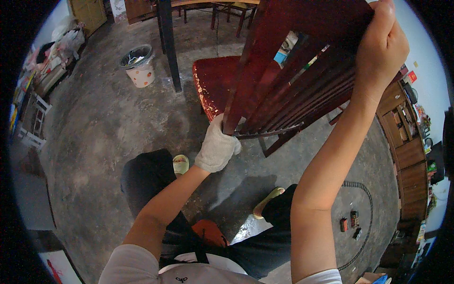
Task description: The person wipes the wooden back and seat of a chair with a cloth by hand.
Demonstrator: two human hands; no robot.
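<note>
A dark red wooden chair (pixel 216 80) with a slatted backrest (pixel 283 88) is in front of me. The paint on its seat is worn and chipped along the edge. My left hand (pixel 216 147), covered by a whitish cloth glove, wraps around the lower end of the near backrest post; its fingertips are partly hidden. High at the right, my bare right hand (pixel 381 49) grips the outer end of the backrest's top rail. Its fingers behind the wood are hidden.
A lined waste bin (pixel 142 71) stands beside a dark table leg (pixel 170 53). Toy train cars (pixel 354 218) lie inside a curved track (pixel 370 209) at right. Wooden cabinets (pixel 411 159) line the right wall. An orange-red object (pixel 207 232) is between my legs.
</note>
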